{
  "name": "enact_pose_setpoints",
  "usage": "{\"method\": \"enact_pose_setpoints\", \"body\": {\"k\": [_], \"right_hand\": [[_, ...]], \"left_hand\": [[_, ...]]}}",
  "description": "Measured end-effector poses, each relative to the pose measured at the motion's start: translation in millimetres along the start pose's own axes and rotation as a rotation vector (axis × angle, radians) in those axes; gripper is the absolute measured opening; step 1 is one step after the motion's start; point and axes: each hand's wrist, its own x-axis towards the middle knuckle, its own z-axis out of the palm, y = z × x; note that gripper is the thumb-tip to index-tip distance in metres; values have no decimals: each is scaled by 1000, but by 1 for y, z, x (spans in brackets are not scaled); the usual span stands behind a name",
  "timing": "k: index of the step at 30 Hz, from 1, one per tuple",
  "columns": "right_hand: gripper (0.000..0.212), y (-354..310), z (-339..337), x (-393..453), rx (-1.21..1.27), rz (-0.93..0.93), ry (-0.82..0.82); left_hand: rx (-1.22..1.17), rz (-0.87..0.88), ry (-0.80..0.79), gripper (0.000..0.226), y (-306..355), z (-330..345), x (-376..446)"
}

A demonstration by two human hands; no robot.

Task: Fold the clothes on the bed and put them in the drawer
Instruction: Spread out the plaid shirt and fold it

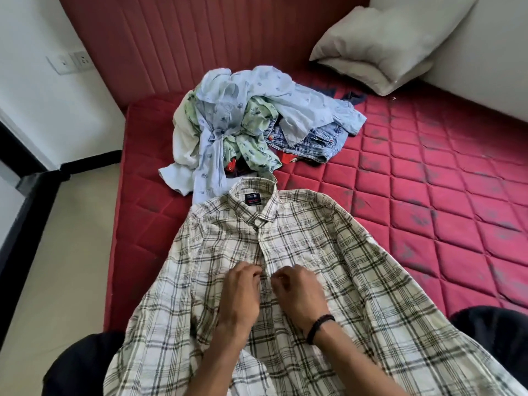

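Observation:
A cream checked shirt [328, 252] lies spread front-up on the red mattress [428, 195], collar away from me. My left hand [240, 292] and my right hand [300, 292] sit side by side at the button placket in the middle of the shirt, fingers curled and pinching the fabric edges there. A black band circles my right wrist. Beyond the collar lies a heap of unfolded clothes [243, 124]: light blue and green printed shirts and denim jeans [311, 141]. No drawer is in view.
A white pillow [383, 44] leans in the far right corner against the wall. The red padded headboard [185, 38] runs along the back. The floor [57, 252] lies left of the mattress edge. My dark-clothed knees show at the bottom corners.

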Motion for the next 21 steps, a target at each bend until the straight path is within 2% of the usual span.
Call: {"method": "enact_pose_setpoints", "body": {"k": [3,6,11,13,16,21], "right_hand": [[19,1,7,0,-103,-95,-51],[24,1,11,3,-113,-61,-19],[17,6,8,8,-33,-15,-22],[22,6,9,6,-55,-32,-39],[17,1,9,3,-79,-46,-37],[11,5,0,11,140,89,-42]], "left_hand": [[-18,-45,90,23,-5,7,-6],[17,-111,118,17,-8,6,-6],[-35,-112,153,9,-12,3,-6],[-95,-125,171,8,-12,1,-7],[-205,-136,189,9,-11,0,-8],[-566,-250,203,10,-9,-3,-5]]}}
